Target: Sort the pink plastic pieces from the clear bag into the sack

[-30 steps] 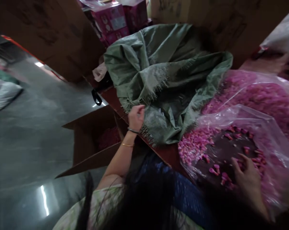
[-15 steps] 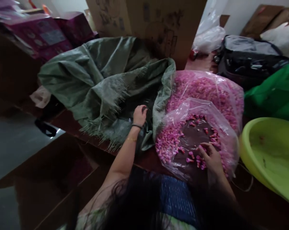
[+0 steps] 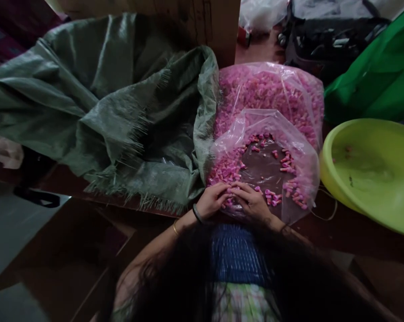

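Observation:
My left hand [image 3: 212, 201] and my right hand [image 3: 254, 203] meet at the near edge of an open clear plastic bag [image 3: 258, 115]. Both are closed, fingertips pinched together around a small pink plastic piece [image 3: 233, 189], mostly hidden by the fingers. Many more small pink pieces with orange-red ends [image 3: 272, 197] lie in the bag, heaped round its sides, with several loose ones just beyond my right fingers. A dark brown surface [image 3: 264, 165] shows in the bag's middle. Left of the bag, a green woven sack [image 3: 104, 112] with frayed edges lies with its mouth open.
A yellow-green basin [image 3: 372, 174] stands at the right, with a green bag [image 3: 372, 71] behind it. Farther back is an open black case [image 3: 336, 44]. A large cardboard box [image 3: 195, 27] stands behind the sack. Below the table at left lie cardboard flaps [image 3: 54, 250].
My left hand has come out of the sack's mouth and over to the bag. My right hand has moved left to meet it. The view has tilted down and shifted.

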`<control>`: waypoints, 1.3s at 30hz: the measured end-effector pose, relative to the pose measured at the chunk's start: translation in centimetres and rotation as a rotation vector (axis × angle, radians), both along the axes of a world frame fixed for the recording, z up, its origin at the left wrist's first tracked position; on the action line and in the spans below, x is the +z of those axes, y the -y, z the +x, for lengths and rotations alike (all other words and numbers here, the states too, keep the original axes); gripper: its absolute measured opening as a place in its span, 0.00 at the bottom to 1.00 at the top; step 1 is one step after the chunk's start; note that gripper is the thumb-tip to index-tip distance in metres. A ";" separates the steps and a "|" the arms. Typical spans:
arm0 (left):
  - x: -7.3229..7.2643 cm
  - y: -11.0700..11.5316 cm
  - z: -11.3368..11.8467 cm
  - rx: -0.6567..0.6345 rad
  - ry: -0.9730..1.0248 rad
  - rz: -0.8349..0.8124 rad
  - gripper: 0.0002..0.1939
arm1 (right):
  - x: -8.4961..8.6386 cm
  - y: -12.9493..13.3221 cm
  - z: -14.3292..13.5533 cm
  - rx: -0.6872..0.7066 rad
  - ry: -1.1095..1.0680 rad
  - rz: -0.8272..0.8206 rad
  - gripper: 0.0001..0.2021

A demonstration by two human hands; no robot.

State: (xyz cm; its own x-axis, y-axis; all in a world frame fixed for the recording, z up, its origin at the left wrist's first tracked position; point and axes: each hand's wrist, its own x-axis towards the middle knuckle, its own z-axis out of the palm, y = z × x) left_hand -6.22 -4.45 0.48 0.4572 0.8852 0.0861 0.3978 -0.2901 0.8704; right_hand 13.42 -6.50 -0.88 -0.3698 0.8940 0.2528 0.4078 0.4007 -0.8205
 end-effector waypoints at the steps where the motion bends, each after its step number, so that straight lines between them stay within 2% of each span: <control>1: -0.3 -0.1 -0.3 -0.031 -0.035 0.027 0.13 | -0.3 0.3 0.1 0.008 0.005 -0.011 0.14; 4: -1.2 0.1 0.0 -0.103 -0.086 0.044 0.13 | -0.6 0.6 0.4 0.058 0.012 -0.090 0.15; 7: -1.2 0.4 1.4 -0.087 0.011 -0.043 0.13 | 0.0 -0.3 1.1 0.123 -0.030 -0.230 0.14; 9: -0.2 0.2 1.7 -0.017 0.104 -0.089 0.14 | 0.8 -1.3 1.9 0.024 -0.126 -0.351 0.14; 11: 1.4 -0.9 0.5 0.150 0.164 -0.076 0.14 | 1.5 -2.1 3.1 -0.172 -0.235 -0.468 0.16; 13: 2.8 -3.0 -2.5 0.439 0.158 -0.013 0.11 | 1.9 -2.7 4.4 -0.307 -0.304 -0.534 0.17; 16: 3.3 -6.7 -9.4 0.900 -0.062 0.090 0.09 | 1.6 -2.7 5.8 -0.330 -0.340 -0.542 0.20; 17: 3.0 -7.6 -11.7 1.005 -0.199 0.102 0.10 | 1.4 -2.4 6.1 -0.326 -0.347 -0.551 0.21; 19: 1.9 -8.8 -15.2 1.086 -0.486 0.048 0.12 | 0.8 -1.9 6.4 -0.317 -0.313 -0.605 0.24; 22: -0.3 -9.4 -16.9 1.004 -0.743 -0.071 0.12 | 0.1 -1.2 6.3 -0.292 -0.181 -0.677 0.25; 25: -1.8 -9.8 -16.6 0.934 -0.767 -0.056 0.10 | -0.1 -1.3 5.9 -0.270 -0.223 -0.695 0.25; 28: -2.1 -10.4 -16.9 0.864 -0.768 -0.084 0.09 | 0.1 -1.9 5.5 -0.263 -0.319 -0.693 0.27; 30: -1.8 -10.6 -17.5 0.812 -0.774 -0.125 0.09 | 0.1 -2.3 5.7 -0.282 -0.333 -0.652 0.24; 32: -1.0 -10.2 -17.7 0.852 -0.727 -0.094 0.09 | 0.0 -2.5 6.2 -0.313 -0.343 -0.606 0.20; 34: 0.1 -8.9 -16.8 0.974 -0.566 0.038 0.10 | -0.1 -2.6 6.7 -0.338 -0.362 -0.587 0.18; 36: 1.2 -6.9 -14.2 1.042 -0.270 0.140 0.13 | 0.3 -2.6 7.0 -0.355 -0.392 -0.579 0.18; 37: 1.7 -5.7 -12.4 1.003 -0.095 0.121 0.15 | 0.7 -2.5 6.9 -0.355 -0.402 -0.571 0.17; 39: 2.4 -3.2 -7.8 0.767 0.212 -0.103 0.18 | 2.0 -2.5 6.1 -0.349 -0.423 -0.528 0.16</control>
